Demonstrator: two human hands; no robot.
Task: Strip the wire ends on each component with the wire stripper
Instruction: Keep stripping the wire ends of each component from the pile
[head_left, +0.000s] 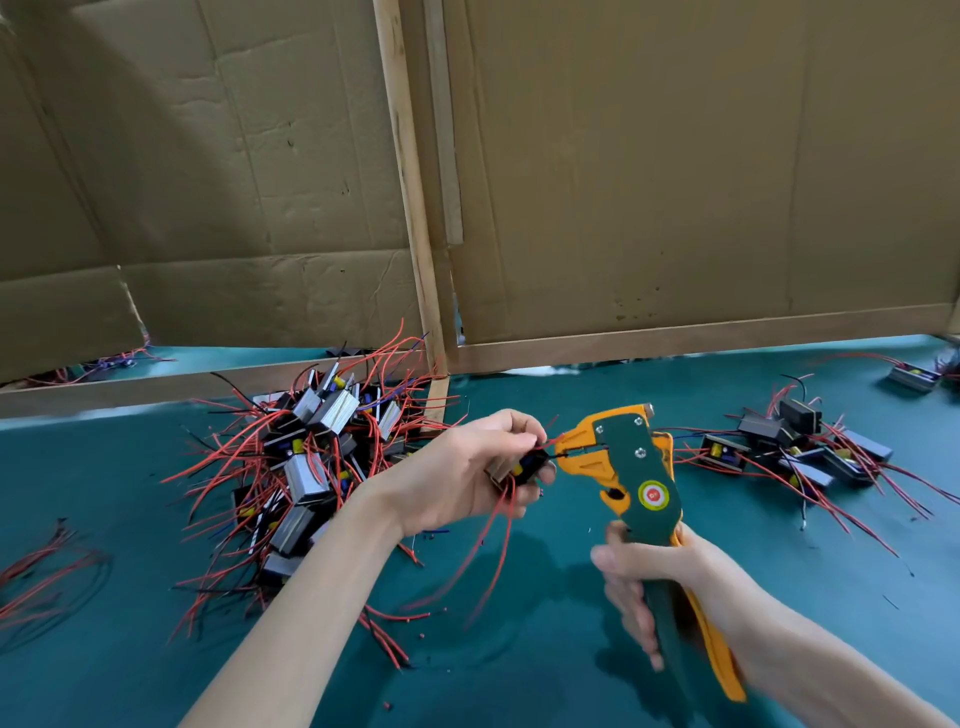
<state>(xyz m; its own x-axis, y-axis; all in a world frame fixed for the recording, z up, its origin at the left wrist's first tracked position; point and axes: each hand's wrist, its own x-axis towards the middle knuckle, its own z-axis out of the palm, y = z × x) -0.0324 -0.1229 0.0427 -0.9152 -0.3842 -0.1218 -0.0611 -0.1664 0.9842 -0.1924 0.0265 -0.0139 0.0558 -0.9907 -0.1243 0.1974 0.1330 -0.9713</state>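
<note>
My left hand (470, 467) grips a small black component (531, 464) with red wires trailing down below it. One short wire end reaches into the jaws of the green and orange wire stripper (631, 467). My right hand (657, 582) is wrapped round the stripper's handles, low on the tool, with its head pointing up and left toward the component. A big pile of components (306, 467) with red and black wires lies to the left of my left hand. A smaller group of components (800, 452) lies to the right.
The green table mat (545, 665) carries small bits of cut insulation. Loose red wires (41, 571) lie at the far left. Cardboard walls (675, 182) on wooden frames stand close behind the work area. One more component (914, 376) sits at the far right.
</note>
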